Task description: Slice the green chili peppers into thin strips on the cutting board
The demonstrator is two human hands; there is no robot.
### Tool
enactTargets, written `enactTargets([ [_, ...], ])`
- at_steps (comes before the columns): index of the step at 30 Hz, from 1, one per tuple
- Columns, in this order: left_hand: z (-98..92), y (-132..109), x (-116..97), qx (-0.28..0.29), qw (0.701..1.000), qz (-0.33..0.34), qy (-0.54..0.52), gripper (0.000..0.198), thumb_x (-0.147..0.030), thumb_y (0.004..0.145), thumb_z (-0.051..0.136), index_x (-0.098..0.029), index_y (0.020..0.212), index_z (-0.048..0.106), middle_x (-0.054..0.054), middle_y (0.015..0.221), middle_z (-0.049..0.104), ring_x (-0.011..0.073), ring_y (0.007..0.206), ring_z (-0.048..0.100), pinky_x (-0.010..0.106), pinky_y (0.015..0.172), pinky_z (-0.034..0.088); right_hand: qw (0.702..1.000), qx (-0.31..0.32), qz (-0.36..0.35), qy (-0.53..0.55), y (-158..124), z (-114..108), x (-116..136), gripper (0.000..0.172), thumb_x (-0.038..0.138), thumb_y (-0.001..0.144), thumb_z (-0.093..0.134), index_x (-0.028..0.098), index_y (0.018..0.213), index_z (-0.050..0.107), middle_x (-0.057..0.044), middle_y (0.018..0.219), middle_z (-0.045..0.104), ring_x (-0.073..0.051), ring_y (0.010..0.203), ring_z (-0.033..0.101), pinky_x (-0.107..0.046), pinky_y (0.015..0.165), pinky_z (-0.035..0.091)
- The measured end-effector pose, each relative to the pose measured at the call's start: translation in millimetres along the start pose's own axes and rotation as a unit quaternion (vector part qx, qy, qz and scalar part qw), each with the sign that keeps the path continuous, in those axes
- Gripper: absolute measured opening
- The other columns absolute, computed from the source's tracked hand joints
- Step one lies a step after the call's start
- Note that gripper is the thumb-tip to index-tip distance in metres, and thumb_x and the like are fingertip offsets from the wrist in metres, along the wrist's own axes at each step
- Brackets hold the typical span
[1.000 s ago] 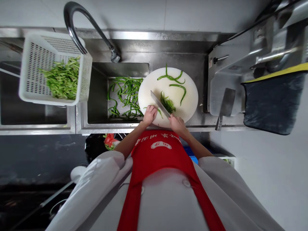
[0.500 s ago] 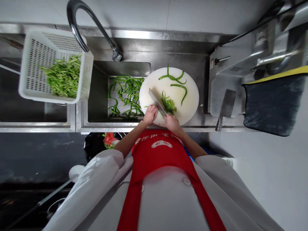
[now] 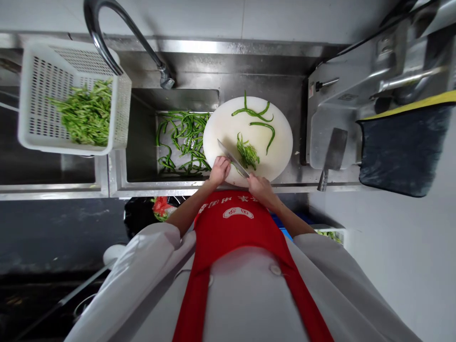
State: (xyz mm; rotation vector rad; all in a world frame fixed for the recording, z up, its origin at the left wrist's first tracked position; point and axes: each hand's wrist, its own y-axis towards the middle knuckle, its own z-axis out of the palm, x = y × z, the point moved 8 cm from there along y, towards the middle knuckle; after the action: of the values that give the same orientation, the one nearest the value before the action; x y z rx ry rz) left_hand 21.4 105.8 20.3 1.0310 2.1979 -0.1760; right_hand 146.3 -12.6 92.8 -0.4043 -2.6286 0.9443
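My right hand (image 3: 261,189) is closed round the handle of a kitchen knife (image 3: 230,156), whose blade slants up and left over the round white cutting board (image 3: 219,118). My left hand (image 3: 220,170) is at the board's near left edge, just left of the blade, with curled fingers pressed on a green pepper (image 3: 235,168); most of that pepper is hidden. Right of the blade lies a small heap of sliced green pepper (image 3: 247,154). Several long whole green peppers (image 3: 269,128) lie on the far right part of the board.
Left of the board, a steel sink (image 3: 142,142) contains many long green peppers (image 3: 188,128) under a curved faucet (image 3: 137,28). A white perforated basket (image 3: 32,95) holds cut green strips (image 3: 85,114). On the right are a cleaver (image 3: 335,149) and a dark cloth (image 3: 399,152).
My right hand and the knife have shifted slightly toward me and to the right, and the blade is tilted more. My left hand stays by the blade. The whole view has slid a little.
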Motion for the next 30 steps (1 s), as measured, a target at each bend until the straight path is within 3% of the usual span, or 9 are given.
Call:
enactTargets([
  [14,2.7,-10.8,3.8,0.000,1.000,0.024,-0.011,0.027,-0.023,0.099,0.042,-0.018,0.112,0.065,0.012,0.109,0.062,0.0262,0.107,0.054,0.047,0.098,0.049,0.999,-0.029,-0.024,-0.006,21.5,-4.8,19.1,0.033,0.033,0.107,0.032,0.015,0.121,0.056,-0.014,0.108,0.071,-0.024,0.102,0.068,-0.029,0.088,0.047],
  [22,-17.2,-12.6,18.5,-0.032,0.999,0.002,-0.018,0.026,-0.026,0.101,0.043,-0.018,0.112,0.065,0.012,0.112,0.063,0.0248,0.110,0.054,0.045,0.098,0.050,0.999,-0.023,-0.028,0.007,29.0,-7.4,24.3,0.030,0.031,0.107,0.035,0.014,0.119,0.056,-0.016,0.110,0.071,-0.024,0.105,0.068,-0.029,0.088,0.047],
  [30,-17.6,-7.8,19.1,0.004,1.000,-0.005,-0.025,0.028,-0.028,0.101,0.041,-0.017,0.111,0.066,0.013,0.112,0.062,0.0252,0.112,0.052,0.045,0.102,0.048,0.999,-0.021,-0.049,-0.012,27.5,-17.4,30.3,0.030,0.031,0.106,0.038,0.013,0.120,0.058,-0.017,0.110,0.072,-0.025,0.104,0.068,-0.030,0.088,0.047],
])
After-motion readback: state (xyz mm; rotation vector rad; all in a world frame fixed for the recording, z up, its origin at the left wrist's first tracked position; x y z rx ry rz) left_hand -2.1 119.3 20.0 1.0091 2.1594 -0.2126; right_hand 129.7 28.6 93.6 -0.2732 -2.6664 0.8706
